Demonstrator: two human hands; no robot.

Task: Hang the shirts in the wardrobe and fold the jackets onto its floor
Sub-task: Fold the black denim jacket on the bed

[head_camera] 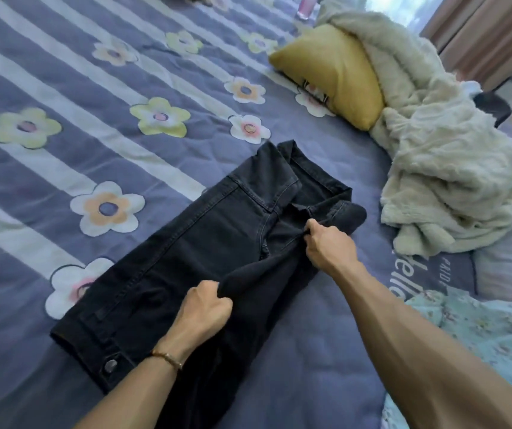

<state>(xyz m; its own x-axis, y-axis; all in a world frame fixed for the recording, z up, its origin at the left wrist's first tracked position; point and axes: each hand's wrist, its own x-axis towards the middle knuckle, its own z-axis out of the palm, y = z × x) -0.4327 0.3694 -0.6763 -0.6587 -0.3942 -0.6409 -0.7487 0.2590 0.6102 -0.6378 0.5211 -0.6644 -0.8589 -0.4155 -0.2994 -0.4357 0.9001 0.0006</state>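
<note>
A black denim jacket [205,252] lies flat on the striped, flowered bedspread [62,88], its long axis running from the bed's near edge up toward the yellow pillow [332,72]. The right hand [329,243] pinches fabric just below the collar; the left hand [202,311], nearer the hem, grips a loose fold beside the buttoned waistband.

Black denim jacket [186,258]; purple bedspread [62,88] striped white with pastel flowers; mustard-yellow pillow [335,72]; cream fleece blanket [434,156]; pale-blue floral fabric [480,329]; gold-toned bracelet [168,358].
</note>
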